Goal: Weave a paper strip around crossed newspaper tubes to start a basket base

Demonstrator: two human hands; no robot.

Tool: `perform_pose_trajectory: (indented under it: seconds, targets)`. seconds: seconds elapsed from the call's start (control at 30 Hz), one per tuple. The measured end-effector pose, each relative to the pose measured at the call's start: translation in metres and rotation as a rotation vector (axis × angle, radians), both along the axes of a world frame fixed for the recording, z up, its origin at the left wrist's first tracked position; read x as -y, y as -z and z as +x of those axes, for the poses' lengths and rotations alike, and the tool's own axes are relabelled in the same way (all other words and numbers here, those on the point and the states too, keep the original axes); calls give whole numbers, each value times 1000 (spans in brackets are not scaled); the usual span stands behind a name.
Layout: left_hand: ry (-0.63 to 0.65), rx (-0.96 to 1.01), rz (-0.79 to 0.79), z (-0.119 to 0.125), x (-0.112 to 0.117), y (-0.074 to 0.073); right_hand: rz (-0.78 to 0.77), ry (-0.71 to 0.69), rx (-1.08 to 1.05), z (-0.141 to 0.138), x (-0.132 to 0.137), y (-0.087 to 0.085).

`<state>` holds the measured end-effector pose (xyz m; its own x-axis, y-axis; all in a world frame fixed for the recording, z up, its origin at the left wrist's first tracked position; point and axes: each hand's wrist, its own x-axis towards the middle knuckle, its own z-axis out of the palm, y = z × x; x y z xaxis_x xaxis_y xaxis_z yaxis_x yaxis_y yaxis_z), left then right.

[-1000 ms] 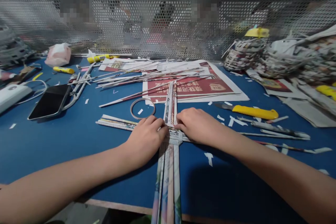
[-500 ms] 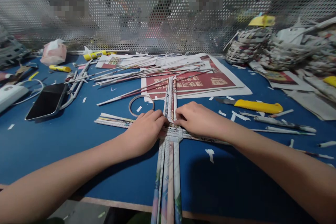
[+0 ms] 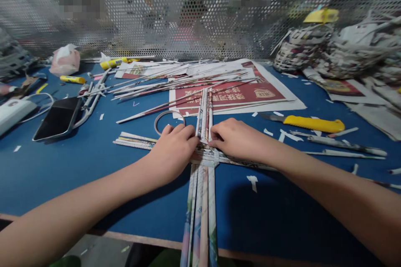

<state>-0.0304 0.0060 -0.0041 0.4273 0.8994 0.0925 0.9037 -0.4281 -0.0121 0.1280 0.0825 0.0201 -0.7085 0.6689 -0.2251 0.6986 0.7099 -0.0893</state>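
Blue tabletop (image 3: 62, 167) runs back to a perforated metal screen (image 3: 175, 16) on the far side. At its middle, a near-to-far bundle of rolled newspaper tubes (image 3: 202, 208) overhangs the near edge and crosses a left-to-right bundle of rolled paper tubes (image 3: 134, 141).

The left hand (image 3: 172, 154) rests palm down on the crossing, with its fingers curled and their tips against the left flank of the near-to-far bundle. The right hand (image 3: 241, 142) mirrors it from the right, covering the left-to-right bundle there. Both hands are loosely bent. I cannot tell whether either pinches a tube, because the fingertips hide it.

Just beyond the left hand's knuckles lies a thin grey ring (image 3: 161, 117). Farther back, a loose heap of slim paper tubes (image 3: 156, 85) sprawls over a red-and-white printed sheet (image 3: 250, 91). To the right of the right hand lies a yellow-handled utility knife (image 3: 313, 124), and woven paper baskets (image 3: 297, 50) sit at the far right. A black smartphone (image 3: 58, 117) lies to the left. White paper scraps (image 3: 252, 181) dot the near cloth.
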Motion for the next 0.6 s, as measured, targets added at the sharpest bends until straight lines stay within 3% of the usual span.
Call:
perform_pose_trajectory:
  seconds: [0.17,0.6]
  targets:
    - [-19,-105,70,2,7,-2,27,11,17,0,2,-2]
    - [6,-58,-66,-2,-3,4,19,22,42,-3,4,-4]
